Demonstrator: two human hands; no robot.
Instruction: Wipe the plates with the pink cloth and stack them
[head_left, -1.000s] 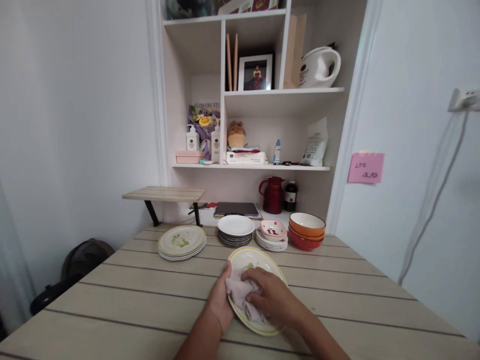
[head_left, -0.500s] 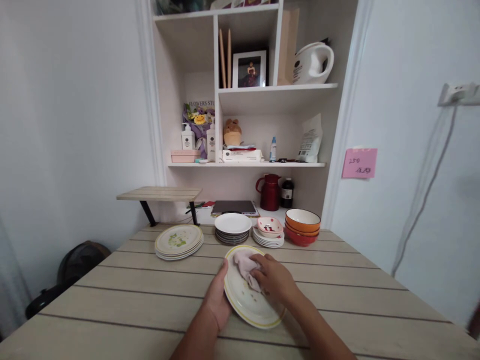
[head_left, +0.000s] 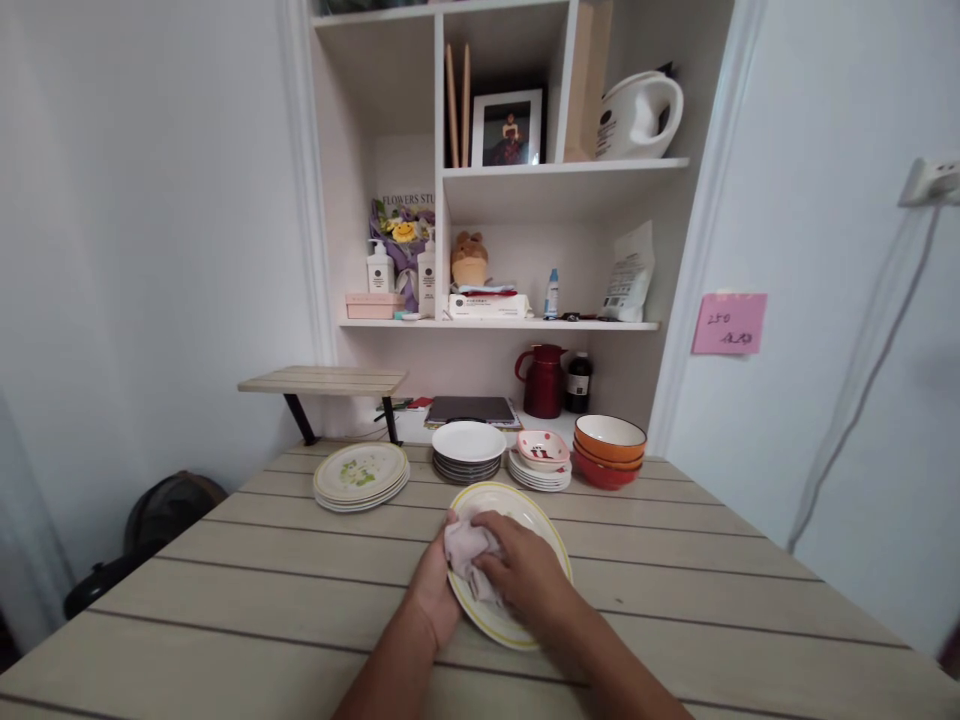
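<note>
A white plate (head_left: 536, 510) with a yellow rim is tilted above the table's near middle. My left hand (head_left: 436, 585) grips it by its left edge, thumb on the rim and fingers hidden beneath. Bunched under the fingers of my right hand (head_left: 525, 570) is a pale pinkish cloth (head_left: 469, 550), pressed on the left part of the plate's face. My right hand and the cloth cover much of the plate's middle.
Behind the plate stand a stack of plates with a green pattern (head_left: 360, 472), a stack topped by a white plate (head_left: 469, 442), small dishes under a pink square bowl (head_left: 543, 448), and orange and red bowls (head_left: 609, 455). A small raised shelf (head_left: 322, 380) stands back left.
My right hand has slid the cloth leftward across the plate, towards my left hand. My left hand keeps its hold on the edge. The camera view has shifted slightly.
</note>
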